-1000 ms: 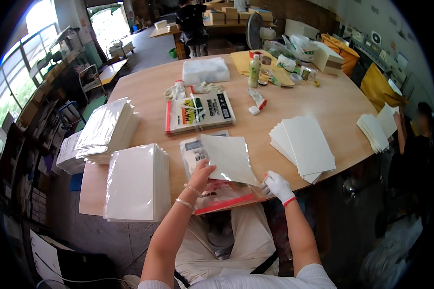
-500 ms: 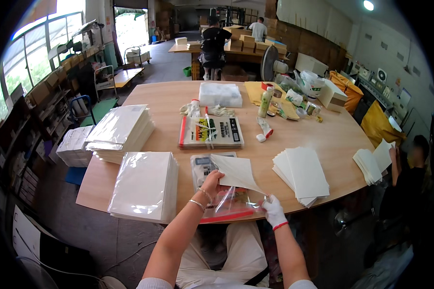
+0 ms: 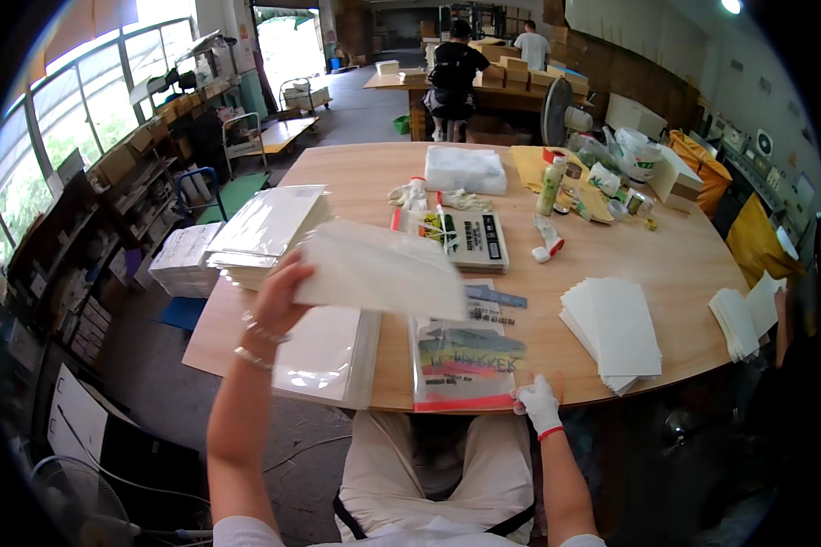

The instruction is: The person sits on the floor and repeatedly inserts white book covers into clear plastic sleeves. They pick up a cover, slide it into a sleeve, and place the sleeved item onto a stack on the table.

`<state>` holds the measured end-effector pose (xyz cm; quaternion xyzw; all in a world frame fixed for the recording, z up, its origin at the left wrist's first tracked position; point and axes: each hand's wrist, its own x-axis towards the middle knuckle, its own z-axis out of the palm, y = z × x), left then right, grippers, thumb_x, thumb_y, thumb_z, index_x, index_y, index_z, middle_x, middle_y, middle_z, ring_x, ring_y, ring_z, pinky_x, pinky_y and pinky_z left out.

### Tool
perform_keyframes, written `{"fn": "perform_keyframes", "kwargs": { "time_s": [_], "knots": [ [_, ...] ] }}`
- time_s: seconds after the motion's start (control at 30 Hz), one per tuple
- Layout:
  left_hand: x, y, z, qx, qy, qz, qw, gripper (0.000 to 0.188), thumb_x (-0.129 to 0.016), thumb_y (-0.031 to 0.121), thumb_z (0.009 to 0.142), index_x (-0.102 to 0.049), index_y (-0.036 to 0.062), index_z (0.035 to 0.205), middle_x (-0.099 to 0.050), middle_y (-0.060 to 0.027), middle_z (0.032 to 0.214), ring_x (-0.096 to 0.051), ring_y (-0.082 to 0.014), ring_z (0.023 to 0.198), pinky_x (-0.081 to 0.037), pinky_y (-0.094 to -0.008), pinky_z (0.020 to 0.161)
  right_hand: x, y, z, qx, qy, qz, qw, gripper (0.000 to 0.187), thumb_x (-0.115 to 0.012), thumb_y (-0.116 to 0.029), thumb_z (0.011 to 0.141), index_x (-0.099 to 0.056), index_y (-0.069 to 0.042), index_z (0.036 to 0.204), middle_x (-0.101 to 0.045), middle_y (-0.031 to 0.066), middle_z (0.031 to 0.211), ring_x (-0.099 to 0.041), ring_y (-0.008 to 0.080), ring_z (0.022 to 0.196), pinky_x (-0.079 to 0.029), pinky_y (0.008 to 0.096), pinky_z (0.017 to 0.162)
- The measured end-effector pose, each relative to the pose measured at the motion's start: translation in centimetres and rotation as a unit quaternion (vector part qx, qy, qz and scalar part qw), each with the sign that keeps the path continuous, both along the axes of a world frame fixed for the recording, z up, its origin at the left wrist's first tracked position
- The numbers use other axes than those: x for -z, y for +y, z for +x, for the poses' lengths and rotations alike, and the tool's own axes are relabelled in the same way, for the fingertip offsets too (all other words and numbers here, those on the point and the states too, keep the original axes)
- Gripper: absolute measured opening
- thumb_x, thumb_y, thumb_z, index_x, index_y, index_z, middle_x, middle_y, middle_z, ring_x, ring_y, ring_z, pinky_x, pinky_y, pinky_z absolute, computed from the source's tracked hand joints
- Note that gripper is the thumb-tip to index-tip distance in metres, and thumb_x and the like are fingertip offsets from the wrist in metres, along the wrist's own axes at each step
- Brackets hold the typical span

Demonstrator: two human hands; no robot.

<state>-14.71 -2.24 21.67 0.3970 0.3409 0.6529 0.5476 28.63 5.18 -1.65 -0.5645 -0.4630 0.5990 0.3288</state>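
My left hand grips one end of a pack of white paper, held tilted above the table. It hangs over the front left stack of glossy, clear-wrapped white packs and partly over a printed clear plastic bag lying flat. My right hand, in a white glove with a red cuff, is at the table's front edge beside the bag's lower right corner. Its fingers are pinched together near a thin, see-through, reddish-edged piece; what they hold is too blurred to name.
Another wrapped stack stands at the far left. Printed bags, cotton gloves and a green bottle lie or stand further back. A fanned pile of white paper is to the right, near a co-worker's papers.
My left hand has lifted the white pack up and left, away from the printed bag. The right hand stays low at the front edge. The view has shifted left.
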Motion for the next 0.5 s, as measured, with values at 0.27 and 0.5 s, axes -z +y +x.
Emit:
{"fn": "perform_keyframes", "kwargs": {
  "time_s": [0.27,0.5],
  "knots": [
    [11.6,-12.9,-12.2,-0.076,0.075,-0.322,0.941,0.036,-0.051,0.007,0.079,-0.046,0.0012,0.114,-0.060,-0.0079,0.095,-0.062,-0.0168,0.078,-0.056,-0.0330,0.060,-2.4,-0.5,-3.0,-0.077,-0.073,0.021,0.994,0.066,-0.054,-0.001,0.077,-0.019,0.007,0.132,-0.059,0.0086,0.071,-0.052,0.0110,0.049,-0.044,0.0250,0.040],
    [10.7,-11.8,-12.0,-0.076,0.145,-0.354,0.921,0.030,-0.051,0.007,0.078,-0.049,0.0016,0.108,-0.059,-0.0081,0.087,-0.061,-0.0162,0.071,-0.055,-0.0328,0.055,-2.0,0.5,-2.7,-0.090,-0.115,0.037,0.989,0.057,-0.058,-0.012,0.078,-0.030,0.003,0.126,-0.057,0.0090,0.071,-0.053,0.0147,0.051,-0.042,0.0292,0.042]
  ]
}}
